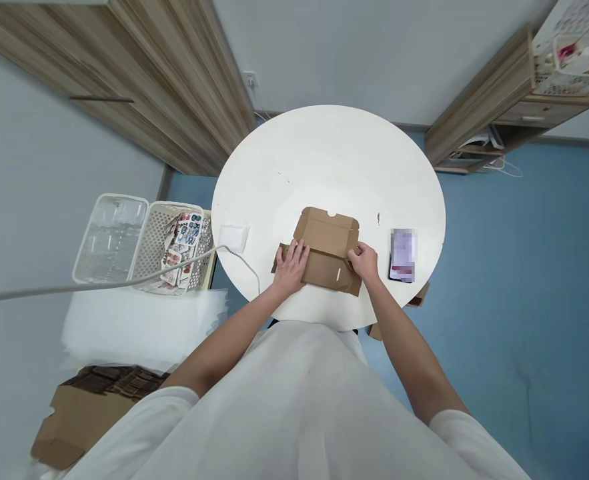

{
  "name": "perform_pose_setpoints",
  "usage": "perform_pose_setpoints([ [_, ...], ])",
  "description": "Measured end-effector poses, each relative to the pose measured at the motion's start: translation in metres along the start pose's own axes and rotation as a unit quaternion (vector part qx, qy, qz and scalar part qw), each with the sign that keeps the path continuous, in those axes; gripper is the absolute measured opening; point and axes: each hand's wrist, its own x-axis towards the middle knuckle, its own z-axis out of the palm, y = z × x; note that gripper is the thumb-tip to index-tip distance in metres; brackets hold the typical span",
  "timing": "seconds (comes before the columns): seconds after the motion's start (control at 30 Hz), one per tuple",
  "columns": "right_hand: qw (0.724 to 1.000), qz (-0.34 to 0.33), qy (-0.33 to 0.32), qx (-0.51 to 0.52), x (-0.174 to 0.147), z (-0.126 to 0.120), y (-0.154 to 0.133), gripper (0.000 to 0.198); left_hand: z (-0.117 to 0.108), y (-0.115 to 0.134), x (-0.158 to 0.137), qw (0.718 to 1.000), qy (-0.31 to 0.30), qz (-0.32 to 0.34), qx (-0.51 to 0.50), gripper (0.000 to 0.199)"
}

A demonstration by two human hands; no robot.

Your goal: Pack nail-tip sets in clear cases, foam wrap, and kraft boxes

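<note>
A brown cardboard box [327,235], partly unfolded, lies on the white round table [334,147] close to my body, its lid panel spread toward the far side. My left hand [291,268] rests on the box's left part with fingers stretched out and apart. At the right side, my right hand [363,260] pinches a side flap of the box between thumb and fingers. A small white label or slot shows on the near panel.
A phone [402,255] lies on the table at right, and a white packet [233,237] at left. A pale cable [174,268] crosses from the left. White baskets [141,243], one with sticker sheets, stand beside the table; flat cardboard [84,417] is stacked lower left.
</note>
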Motion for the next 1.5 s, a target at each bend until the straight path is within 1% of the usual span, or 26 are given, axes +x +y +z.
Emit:
perform_pose_setpoints([
  [0.07, 1.000, 0.004, -0.003, -0.013, -0.003, 0.001, 0.000, 0.010, 0.000, -0.001, 0.000, 1.000, 0.015, 0.015, 0.009, 0.103],
  [0.13, 0.999, 0.004, -0.014, -0.030, -0.008, 0.002, -0.001, 0.012, 0.001, -0.002, -0.001, 0.999, 0.017, 0.033, 0.012, 0.105],
  [0.2, 0.999, -0.008, -0.013, -0.050, -0.017, 0.003, -0.003, 0.020, 0.002, -0.003, 0.000, 0.999, 0.011, 0.049, 0.014, 0.105],
  [0.23, 0.998, -0.020, 0.004, -0.065, -0.024, 0.004, -0.004, 0.027, 0.002, -0.003, -0.001, 0.998, 0.009, 0.055, 0.015, 0.104],
  [0.3, 0.990, -0.060, 0.049, -0.114, -0.041, 0.006, -0.005, 0.052, 0.004, -0.004, -0.003, 0.998, 0.011, 0.064, 0.015, 0.102],
  [0.33, 0.983, -0.091, 0.057, -0.149, -0.051, 0.008, -0.005, 0.067, 0.005, -0.005, -0.006, 0.997, 0.014, 0.068, 0.015, 0.101],
  [0.37, 0.973, -0.125, 0.050, -0.187, -0.062, 0.010, -0.004, 0.080, 0.007, -0.006, -0.009, 0.997, 0.016, 0.071, 0.015, 0.100],
  [0.43, 0.944, -0.204, -0.035, -0.259, -0.083, 0.016, -0.002, 0.092, 0.010, -0.007, -0.017, 0.997, 0.019, 0.076, 0.014, 0.100],
  [0.5, 0.913, -0.239, -0.105, -0.313, -0.100, 0.023, 0.001, 0.099, 0.015, -0.008, -0.027, 0.997, 0.019, 0.081, 0.010, 0.102],
  [0.57, 0.896, -0.237, -0.133, -0.351, -0.110, 0.030, 0.003, 0.102, 0.019, -0.009, -0.037, 0.996, 0.018, 0.083, 0.002, 0.105],
  [0.63, 0.892, -0.218, -0.134, -0.372, -0.114, 0.037, 0.005, 0.103, 0.023, -0.014, -0.048, 0.997, 0.023, 0.076, -0.007, 0.110],
  [0.7, 0.893, -0.202, -0.132, -0.381, -0.115, 0.041, 0.005, 0.103, 0.029, -0.024, -0.060, 0.998, 0.039, 0.045, -0.023, 0.115],
  [0.77, 0.896, -0.190, -0.133, -0.379, -0.114, 0.044, 0.005, 0.102, 0.037, -0.038, -0.074, 0.996, 0.059, -0.023, -0.057, 0.115],
  [0.8, 0.899, -0.186, -0.134, -0.374, -0.114, 0.045, 0.006, 0.102, 0.042, -0.046, -0.080, 0.992, 0.066, -0.075, -0.083, 0.112],
  [0.83, 0.902, -0.182, -0.135, -0.366, -0.114, 0.046, 0.006, 0.100, 0.046, -0.053, -0.086, 0.983, 0.069, -0.127, -0.113, 0.105],
  [0.87, 0.907, -0.180, -0.135, -0.357, -0.115, 0.046, 0.007, 0.099, 0.051, -0.060, -0.090, 0.974, 0.070, -0.159, -0.143, 0.097],
  [0.9, 0.911, -0.178, -0.134, -0.348, -0.116, 0.048, 0.008, 0.098, 0.055, -0.066, -0.093, 0.968, 0.072, -0.170, -0.167, 0.088],
  [0.97, 0.918, -0.178, -0.130, -0.330, -0.119, 0.050, 0.009, 0.096, 0.061, -0.072, -0.094, 0.963, 0.078, -0.155, -0.208, 0.067],
  [1.03, 0.922, -0.182, -0.128, -0.318, -0.122, 0.054, 0.010, 0.095, 0.064, -0.071, -0.089, 0.958, 0.093, -0.130, -0.239, 0.047],
  [1.07, 0.923, -0.183, -0.127, -0.314, -0.123, 0.055, 0.010, 0.095, 0.064, -0.069, -0.087, 0.954, 0.102, -0.125, -0.253, 0.039],
  [1.13, 0.925, -0.181, -0.124, -0.310, -0.126, 0.058, 0.008, 0.096, 0.063, -0.064, -0.082, 0.943, 0.116, -0.127, -0.284, 0.030],
  [1.23, 0.928, -0.166, -0.120, -0.310, -0.127, 0.061, 0.004, 0.100, 0.058, -0.059, -0.081, 0.923, 0.108, -0.132, -0.344, 0.028],
  [1.37, 0.927, -0.147, -0.128, -0.321, -0.125, 0.061, 0.000, 0.109, 0.051, -0.058, -0.087, 0.896, 0.092, -0.138, -0.413, 0.030],
  [1.43, 0.923, -0.144, -0.132, -0.332, -0.124, 0.062, -0.002, 0.113, 0.049, -0.058, -0.089, 0.888, 0.095, -0.138, -0.429, 0.031],
  [1.5, 0.918, -0.147, -0.137, -0.341, -0.122, 0.064, -0.003, 0.117, 0.047, -0.056, -0.091, 0.885, 0.095, -0.121, -0.440, 0.030],
])
